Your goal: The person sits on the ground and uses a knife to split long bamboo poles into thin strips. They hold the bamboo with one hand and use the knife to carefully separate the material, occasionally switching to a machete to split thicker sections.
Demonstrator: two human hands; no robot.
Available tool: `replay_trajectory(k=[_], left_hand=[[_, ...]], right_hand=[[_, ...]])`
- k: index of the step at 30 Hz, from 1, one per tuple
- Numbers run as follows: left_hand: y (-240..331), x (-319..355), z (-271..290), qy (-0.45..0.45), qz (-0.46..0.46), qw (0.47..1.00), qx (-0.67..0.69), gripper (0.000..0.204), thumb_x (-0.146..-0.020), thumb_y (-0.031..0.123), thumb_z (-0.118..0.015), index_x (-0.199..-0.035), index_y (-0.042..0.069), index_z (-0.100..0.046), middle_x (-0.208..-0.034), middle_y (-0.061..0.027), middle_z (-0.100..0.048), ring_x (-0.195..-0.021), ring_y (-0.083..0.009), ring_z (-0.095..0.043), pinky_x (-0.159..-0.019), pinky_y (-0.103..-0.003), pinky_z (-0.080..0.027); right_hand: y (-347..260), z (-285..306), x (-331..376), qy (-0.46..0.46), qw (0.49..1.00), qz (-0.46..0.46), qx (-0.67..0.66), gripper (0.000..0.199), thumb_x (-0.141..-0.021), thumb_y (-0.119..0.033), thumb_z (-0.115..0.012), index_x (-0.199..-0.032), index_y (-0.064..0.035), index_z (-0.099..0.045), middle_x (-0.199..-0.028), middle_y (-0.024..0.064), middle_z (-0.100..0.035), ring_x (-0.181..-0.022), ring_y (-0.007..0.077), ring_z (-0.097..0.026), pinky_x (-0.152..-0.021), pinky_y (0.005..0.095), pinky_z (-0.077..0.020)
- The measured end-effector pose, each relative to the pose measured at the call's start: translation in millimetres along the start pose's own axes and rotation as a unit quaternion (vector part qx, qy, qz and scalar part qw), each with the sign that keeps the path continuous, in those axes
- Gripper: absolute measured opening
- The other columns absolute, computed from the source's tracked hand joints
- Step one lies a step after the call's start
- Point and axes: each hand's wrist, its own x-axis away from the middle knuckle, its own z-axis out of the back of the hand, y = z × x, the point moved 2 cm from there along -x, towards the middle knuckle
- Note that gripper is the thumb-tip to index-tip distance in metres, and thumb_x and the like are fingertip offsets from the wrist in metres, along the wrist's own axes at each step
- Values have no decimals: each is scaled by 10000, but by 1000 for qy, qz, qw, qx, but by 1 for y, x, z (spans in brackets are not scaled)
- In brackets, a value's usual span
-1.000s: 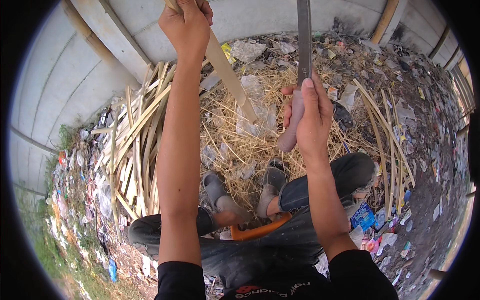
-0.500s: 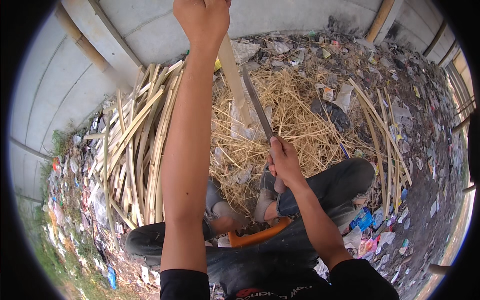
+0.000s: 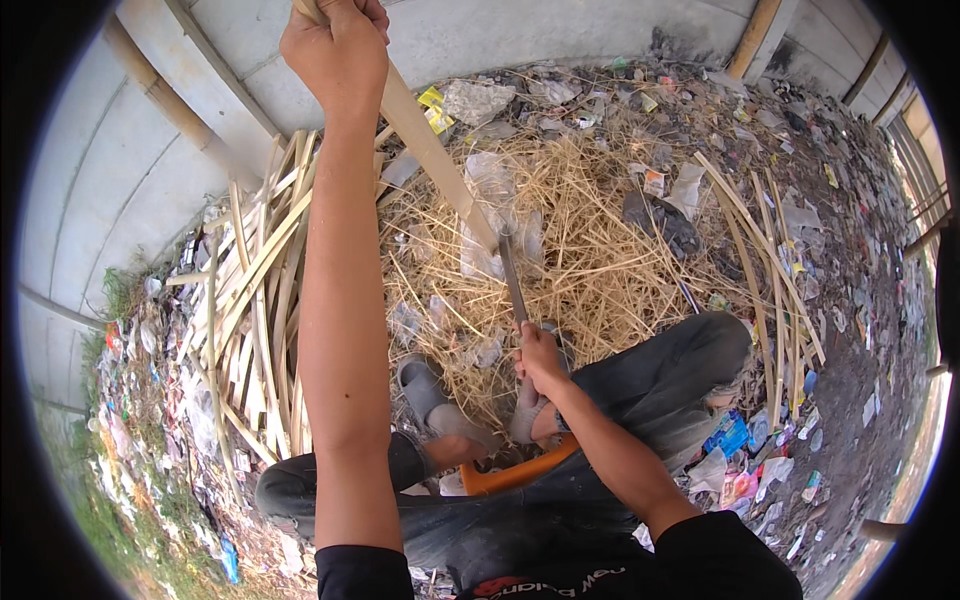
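Hands both closed: left hand (image 3: 335,55) grips bamboo strip (image 3: 435,160), right hand (image 3: 540,360) grips knife (image 3: 511,280).

This is an outdoor work yard on bare, littered ground, a rough spot for splitting bamboo. A grey concrete wall (image 3: 560,40) with slanting poles closes the far side. A heap of split bamboo strips (image 3: 250,300) lies beside a mound of dry straw-like shavings (image 3: 590,250). Plastic wrappers and scraps (image 3: 830,260) cover the dirt, and grass (image 3: 110,500) grows along one edge.
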Motion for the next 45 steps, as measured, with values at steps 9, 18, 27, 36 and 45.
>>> replay_trajectory(k=[9,18,27,36,45], left_hand=[[5,6,23,83,13,995,-57,363,-1087,290,-473,-940,-25,-579,-633,-73,-602,-527,-128,-534,-523,-292,-441],[16,18,-37,186,-60,962,-189,258,-1052,185,-523,-945,-36,-603,-759,-216,-602,-708,-389,-573,-681,-473,-460],[21,26,-49,177,-16,976,-125,290,-1033,235,-595,-938,-39,-607,-765,-215,-616,-708,-327,-582,-702,-447,-472],[0,16,-23,156,-41,978,-130,393,-1038,345,-577,-945,-37,-595,-705,-61,-608,-639,-126,-560,-619,-310,-469],[-7,10,-5,107,-28,992,-57,367,-1061,347,-566,-859,45,-516,-677,17,-472,-593,-73,-417,-544,-271,-359]], right_hand=[[-231,-6,138,-12,902,402,-156,444,-1119,-387,-368,-1224,-13,-583,-591,-45,-427,-466,47,-415,-439,232,-355],[-78,5,92,-92,990,95,-50,426,-1111,-408,-411,-1036,-23,-578,-592,-26,-449,-452,65,-433,-412,247,-345],[-259,7,178,36,844,446,-295,509,-1113,-485,-373,-1018,-31,-582,-626,-7,-480,-495,98,-460,-467,257,-388],[-79,35,88,-37,997,70,-9,481,-1097,-495,-440,-964,-49,-562,-621,-17,-482,-432,90,-442,-388,308,-396],[-275,36,181,-92,819,475,-308,634,-1075,-614,-292,-1198,-26,-494,-648,28,-448,-487,126,-476,-490,322,-465]])
